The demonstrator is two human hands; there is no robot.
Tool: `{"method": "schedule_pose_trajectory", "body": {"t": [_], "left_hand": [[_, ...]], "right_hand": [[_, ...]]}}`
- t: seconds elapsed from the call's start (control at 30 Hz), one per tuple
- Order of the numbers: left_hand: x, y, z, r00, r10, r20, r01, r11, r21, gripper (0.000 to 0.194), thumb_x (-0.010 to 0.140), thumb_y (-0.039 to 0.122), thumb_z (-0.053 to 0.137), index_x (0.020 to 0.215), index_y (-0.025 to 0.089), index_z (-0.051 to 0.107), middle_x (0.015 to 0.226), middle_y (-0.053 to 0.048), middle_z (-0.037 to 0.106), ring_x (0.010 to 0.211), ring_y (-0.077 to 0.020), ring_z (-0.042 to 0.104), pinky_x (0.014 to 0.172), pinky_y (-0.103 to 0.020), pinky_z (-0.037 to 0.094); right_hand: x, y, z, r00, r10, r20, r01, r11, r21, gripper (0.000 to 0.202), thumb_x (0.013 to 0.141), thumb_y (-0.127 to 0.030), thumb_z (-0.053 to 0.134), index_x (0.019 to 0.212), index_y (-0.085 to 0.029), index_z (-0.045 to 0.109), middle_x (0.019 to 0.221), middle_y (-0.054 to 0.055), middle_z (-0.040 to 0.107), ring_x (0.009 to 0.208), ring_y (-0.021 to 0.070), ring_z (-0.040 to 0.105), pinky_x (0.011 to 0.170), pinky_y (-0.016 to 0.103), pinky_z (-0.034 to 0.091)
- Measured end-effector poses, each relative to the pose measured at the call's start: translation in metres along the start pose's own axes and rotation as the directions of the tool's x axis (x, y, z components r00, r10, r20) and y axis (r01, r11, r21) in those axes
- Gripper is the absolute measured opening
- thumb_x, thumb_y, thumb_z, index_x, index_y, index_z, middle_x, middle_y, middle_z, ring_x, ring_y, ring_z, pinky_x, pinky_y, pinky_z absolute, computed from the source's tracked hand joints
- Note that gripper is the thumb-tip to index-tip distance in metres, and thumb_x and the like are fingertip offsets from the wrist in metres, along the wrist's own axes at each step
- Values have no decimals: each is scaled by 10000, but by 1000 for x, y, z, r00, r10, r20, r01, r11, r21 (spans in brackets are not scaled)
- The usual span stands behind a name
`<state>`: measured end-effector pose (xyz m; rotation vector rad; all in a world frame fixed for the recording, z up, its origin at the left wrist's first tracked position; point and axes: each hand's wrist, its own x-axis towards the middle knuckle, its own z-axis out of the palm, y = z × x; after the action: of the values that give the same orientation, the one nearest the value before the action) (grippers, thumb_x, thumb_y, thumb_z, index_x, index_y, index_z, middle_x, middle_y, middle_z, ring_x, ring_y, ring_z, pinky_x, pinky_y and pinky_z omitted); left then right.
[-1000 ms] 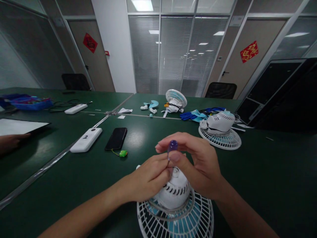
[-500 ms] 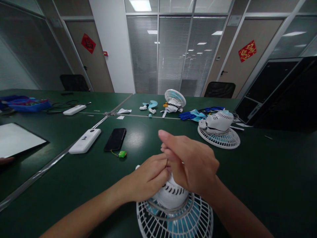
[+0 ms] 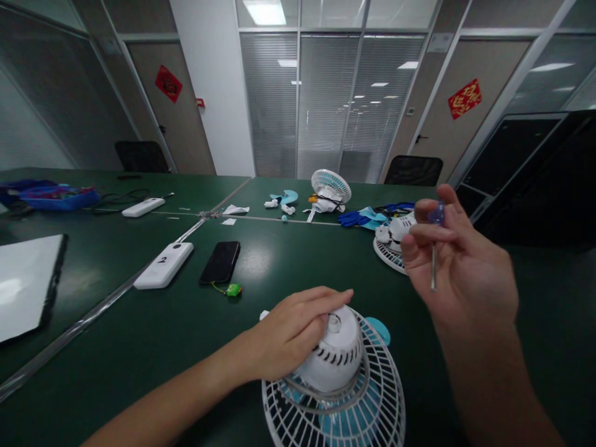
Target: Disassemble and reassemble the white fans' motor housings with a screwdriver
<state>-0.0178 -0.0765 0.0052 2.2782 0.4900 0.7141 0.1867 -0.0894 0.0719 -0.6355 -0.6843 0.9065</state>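
Observation:
A small white fan (image 3: 330,366) with pale blue blades lies face down on the table close to me, its motor housing upward. My left hand (image 3: 298,329) is wrapped over the left side and top of that housing, gripping it. A round recess shows on top of the housing beside my fingers. Up and to the right, clear of the fan, my right hand (image 3: 459,254) holds a small screwdriver (image 3: 434,248). Its purple-blue handle sits between thumb and fingers, and the metal shaft points down. A light blue round piece (image 3: 378,331) lies partly behind the fan cage.
A black phone (image 3: 220,262) with a green charm and a white power bank (image 3: 164,266) lie left of centre. Another fan (image 3: 393,242) sits partly behind my right hand, and a third fan (image 3: 328,191) stands farther back. Blue gloves (image 3: 352,218) lie between them.
My right hand has lifted off the fan and swung right, bringing the screwdriver into sight. My left hand stays on the housing. At far left, the white-topped object has shifted.

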Motion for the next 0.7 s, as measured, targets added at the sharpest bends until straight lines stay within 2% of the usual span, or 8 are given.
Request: {"method": "schedule_pose_trajectory", "body": {"t": [0.1,0.2,0.27,0.33,0.4,0.5,0.6,0.7], "left_hand": [[0,1,-1,1000,-7,23,7,1000,-8,471,968,186,302,1398,149,491,1329,-103,601,1202,-218,566,1059,-381,428],[0,-3,-2,998,-18,55,19,1000,-13,474,984,219,308,1438,173,440,1374,-102,570,1249,-229,533,1086,-414,399],[-1,-6,-2,997,-40,71,41,999,-20,494,996,254,321,1483,186,366,1404,-100,547,1286,-235,501,1117,-433,360],[-2,-7,-3,994,-73,83,75,997,-25,526,1007,308,337,1520,204,286,1411,-95,542,1291,-241,494,1130,-448,337],[-3,-8,-3,990,-97,97,101,994,-30,572,1010,383,363,1540,221,222,1409,-97,539,1287,-250,495,1131,-464,328],[-4,-8,-5,984,-112,140,118,992,-37,723,968,486,463,1558,231,132,1432,-113,511,1292,-282,485,1119,-491,335],[-4,-10,-5,980,-100,172,108,993,-40,955,856,536,630,1564,239,60,1462,-130,473,1310,-319,464,1118,-511,333],[-4,-13,-3,982,-87,169,94,995,-37,1100,766,535,727,1565,228,36,1468,-145,459,1313,-334,459,1123,-518,324]], "right_hand": [[14,-6,-31,1000,5,23,-2,994,-111,228,859,-192,542,1048,-290,624,794,-66,563,460,33,455,503,188,529],[21,-1,-66,986,30,165,50,886,-461,259,877,-238,522,1110,-291,623,776,-44,547,449,68,467,448,232,463],[21,2,-87,951,141,276,126,638,-760,290,908,-279,510,1185,-274,595,830,-15,561,499,96,506,482,269,454],[18,3,-101,878,328,349,251,305,-919,341,928,-289,488,1260,-254,555,920,26,598,665,151,591,618,321,498],[13,5,-107,767,548,334,363,59,-930,369,947,-264,433,1301,-242,534,1070,74,635,924,215,627,809,393,501],[5,13,-104,641,743,191,422,-134,-897,395,929,-234,423,1310,-236,529,1213,108,635,1107,260,595,916,436,452],[2,24,-97,623,775,104,466,-261,-845,341,858,-313,545,1184,-224,592,1034,95,686,956,268,633,782,385,459],[3,31,-96,622,778,95,495,-296,-817,210,835,-331,566,980,-208,655,939,91,691,894,265,633,714,355,430]]}}
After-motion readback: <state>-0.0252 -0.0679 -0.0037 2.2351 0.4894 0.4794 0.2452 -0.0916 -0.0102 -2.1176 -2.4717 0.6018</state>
